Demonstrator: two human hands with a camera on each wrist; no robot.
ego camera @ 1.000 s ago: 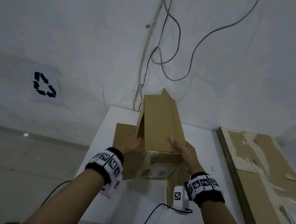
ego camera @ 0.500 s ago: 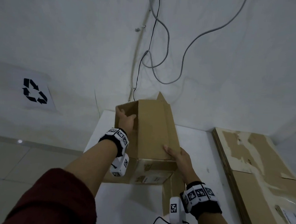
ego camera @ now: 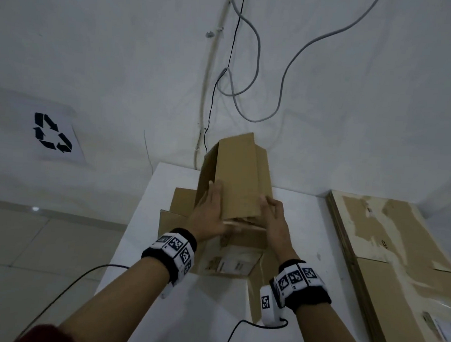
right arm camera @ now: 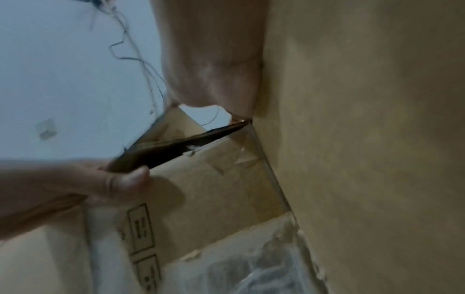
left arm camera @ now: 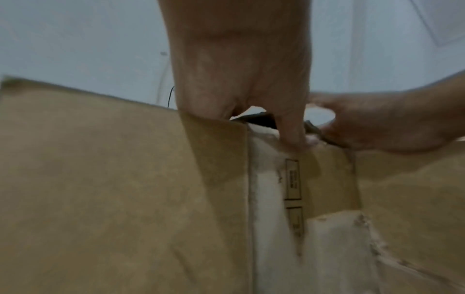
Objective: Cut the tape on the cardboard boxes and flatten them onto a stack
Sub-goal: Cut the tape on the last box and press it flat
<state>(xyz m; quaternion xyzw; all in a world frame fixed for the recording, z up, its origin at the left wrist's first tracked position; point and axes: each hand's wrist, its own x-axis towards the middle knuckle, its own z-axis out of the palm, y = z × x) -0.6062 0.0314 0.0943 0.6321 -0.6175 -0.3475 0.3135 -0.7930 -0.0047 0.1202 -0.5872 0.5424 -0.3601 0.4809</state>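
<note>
A brown cardboard box (ego camera: 234, 176) stands half collapsed on the white table (ego camera: 210, 315), its long panels tilted up toward the wall. Its near face carries torn tape and a white label (ego camera: 235, 265). My left hand (ego camera: 211, 212) lies with straight fingers on the left part of the raised panel, thumb at the panel's lower edge (left arm camera: 292, 137). Opposite it, my right hand (ego camera: 273, 216) presses flat, fingers straight, against the panel's right side. The left wrist view shows both hands, left (left arm camera: 239, 59) and right (left arm camera: 382, 127), at that edge. No cutting tool is visible.
A stack of flattened cardboard (ego camera: 397, 274) lies on the table's right side. Grey and black cables (ego camera: 252, 66) hang on the wall behind the box. A recycling sign (ego camera: 52, 132) is on the wall at left. The table's left edge drops to a tiled floor (ego camera: 30, 238).
My left hand left the upper left flap and came down onto the near part of the raised panel. The box's raised panels have folded closer together. My right hand slid slightly up its side.
</note>
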